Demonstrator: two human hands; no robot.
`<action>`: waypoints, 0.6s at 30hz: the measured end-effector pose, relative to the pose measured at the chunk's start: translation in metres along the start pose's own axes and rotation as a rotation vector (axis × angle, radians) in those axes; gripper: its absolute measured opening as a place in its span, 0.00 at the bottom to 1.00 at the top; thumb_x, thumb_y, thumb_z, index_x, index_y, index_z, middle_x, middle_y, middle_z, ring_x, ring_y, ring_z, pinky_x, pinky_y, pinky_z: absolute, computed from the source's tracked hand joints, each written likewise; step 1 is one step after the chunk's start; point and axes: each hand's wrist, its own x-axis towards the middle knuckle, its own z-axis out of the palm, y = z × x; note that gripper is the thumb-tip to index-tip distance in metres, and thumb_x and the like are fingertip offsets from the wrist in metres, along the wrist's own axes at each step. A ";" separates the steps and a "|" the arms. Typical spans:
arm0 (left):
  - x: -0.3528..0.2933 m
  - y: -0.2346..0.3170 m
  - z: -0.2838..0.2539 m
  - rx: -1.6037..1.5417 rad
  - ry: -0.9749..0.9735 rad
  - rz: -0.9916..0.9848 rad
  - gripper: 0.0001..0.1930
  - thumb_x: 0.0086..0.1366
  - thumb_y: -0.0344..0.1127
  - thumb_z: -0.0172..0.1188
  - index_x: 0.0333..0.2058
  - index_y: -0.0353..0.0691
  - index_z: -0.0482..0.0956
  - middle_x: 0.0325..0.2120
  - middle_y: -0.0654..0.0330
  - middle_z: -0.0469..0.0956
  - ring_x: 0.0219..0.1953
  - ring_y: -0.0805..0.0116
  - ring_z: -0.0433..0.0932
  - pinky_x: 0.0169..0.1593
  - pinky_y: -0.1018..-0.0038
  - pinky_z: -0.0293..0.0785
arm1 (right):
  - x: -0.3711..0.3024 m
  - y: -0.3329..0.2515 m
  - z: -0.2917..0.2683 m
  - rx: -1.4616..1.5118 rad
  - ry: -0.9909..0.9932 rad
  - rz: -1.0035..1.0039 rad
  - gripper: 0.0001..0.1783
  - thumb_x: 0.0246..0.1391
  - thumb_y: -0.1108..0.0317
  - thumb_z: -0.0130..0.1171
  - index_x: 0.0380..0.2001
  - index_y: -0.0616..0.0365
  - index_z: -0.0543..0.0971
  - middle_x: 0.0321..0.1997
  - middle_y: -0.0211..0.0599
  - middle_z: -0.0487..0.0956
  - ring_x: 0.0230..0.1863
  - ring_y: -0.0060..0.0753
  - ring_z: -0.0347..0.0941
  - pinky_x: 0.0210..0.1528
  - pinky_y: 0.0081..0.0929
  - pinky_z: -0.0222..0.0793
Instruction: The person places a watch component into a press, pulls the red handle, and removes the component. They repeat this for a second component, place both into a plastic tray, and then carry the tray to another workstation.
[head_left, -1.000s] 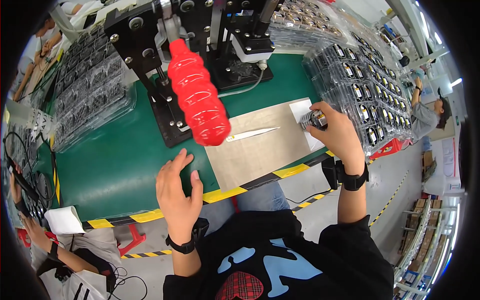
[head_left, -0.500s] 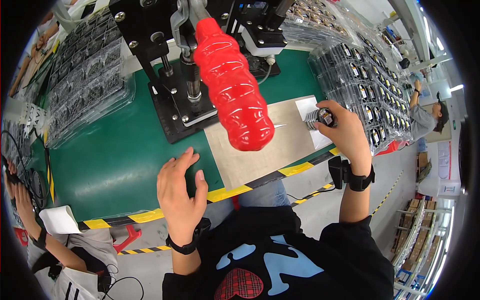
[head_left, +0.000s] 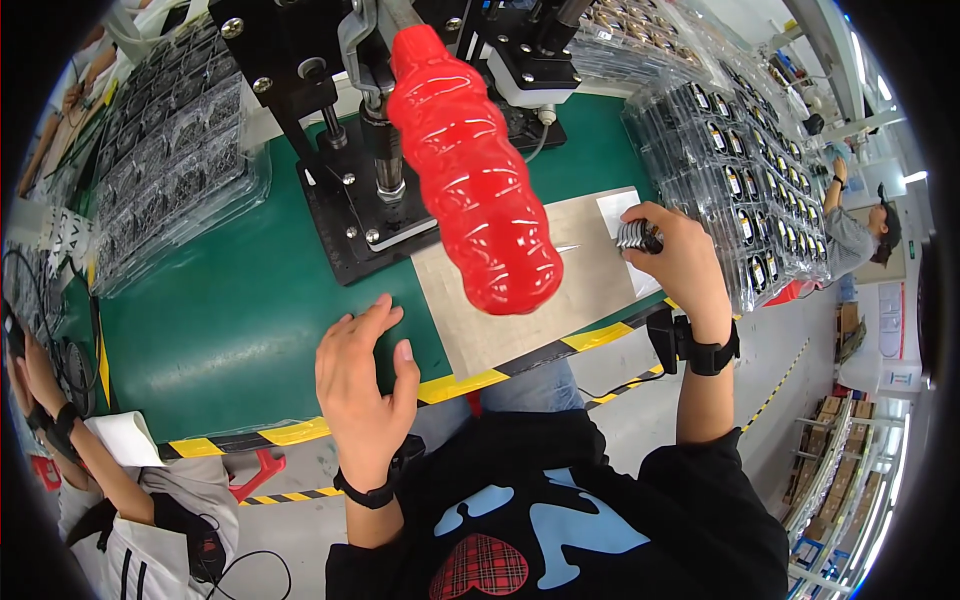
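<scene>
My right hand (head_left: 683,258) holds a ribbed silver-and-black part (head_left: 634,237), gripped between thumb and fingers. The part is above a white paper (head_left: 613,204) at the right end of a beige sheet (head_left: 590,295); whether it touches the paper I cannot tell. The fingers cover some of its right side.

My left hand (head_left: 362,390) holds nothing. Its fingers are spread, the thumb well apart from them, and it lies over the near edge of the green tabletop (head_left: 220,330), left of the beige sheet. I cannot tell how firmly it bears on the surface. Yellow-and-black striped tape (head_left: 478,387) runs along that edge.

A red ribbed handle (head_left: 475,180) on a black press (head_left: 322,235) hangs in front of my view, between my hands. Just beside its lower end, a thin pale pointed tip (head_left: 567,247) shows over the sheet; the handle hides the remainder.

To the right of my right hand, stacked clear trays (head_left: 745,200) contain rows of dark parts. Further clear trays (head_left: 185,170) stand at the far left of the tabletop.
</scene>
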 end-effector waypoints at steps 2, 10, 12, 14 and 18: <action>0.002 0.000 0.001 0.001 0.002 0.000 0.18 0.57 0.26 0.56 0.49 0.35 0.72 0.39 0.56 0.80 0.47 0.52 0.73 0.55 0.63 0.65 | 0.002 -0.001 -0.001 0.000 0.001 0.001 0.20 0.37 0.73 0.67 0.39 0.52 0.78 0.31 0.45 0.77 0.32 0.46 0.75 0.36 0.32 0.70; 0.003 0.003 -0.002 0.056 0.052 0.065 0.18 0.55 0.26 0.58 0.46 0.36 0.75 0.37 0.56 0.80 0.42 0.56 0.75 0.54 0.58 0.68 | 0.000 -0.004 0.005 -0.080 0.095 -0.104 0.17 0.36 0.73 0.67 0.34 0.51 0.78 0.29 0.44 0.75 0.31 0.48 0.75 0.35 0.37 0.71; 0.001 0.003 -0.003 0.071 0.019 0.061 0.16 0.54 0.26 0.59 0.45 0.37 0.76 0.37 0.56 0.79 0.42 0.57 0.75 0.53 0.58 0.68 | -0.001 -0.001 0.010 -0.058 0.058 -0.050 0.17 0.35 0.73 0.67 0.33 0.51 0.77 0.30 0.44 0.75 0.32 0.50 0.75 0.36 0.38 0.72; 0.000 0.002 -0.003 0.087 0.037 0.080 0.16 0.55 0.27 0.59 0.44 0.38 0.76 0.37 0.56 0.79 0.43 0.57 0.75 0.53 0.58 0.68 | -0.001 -0.002 0.010 -0.048 0.071 -0.059 0.17 0.35 0.73 0.67 0.33 0.51 0.77 0.30 0.44 0.75 0.32 0.50 0.75 0.36 0.38 0.72; 0.000 0.005 -0.004 0.105 0.022 0.091 0.14 0.54 0.27 0.59 0.41 0.38 0.77 0.37 0.57 0.78 0.44 0.57 0.75 0.53 0.59 0.68 | -0.004 -0.002 0.009 -0.032 0.051 -0.052 0.18 0.34 0.74 0.68 0.34 0.51 0.77 0.31 0.43 0.75 0.32 0.50 0.75 0.36 0.38 0.72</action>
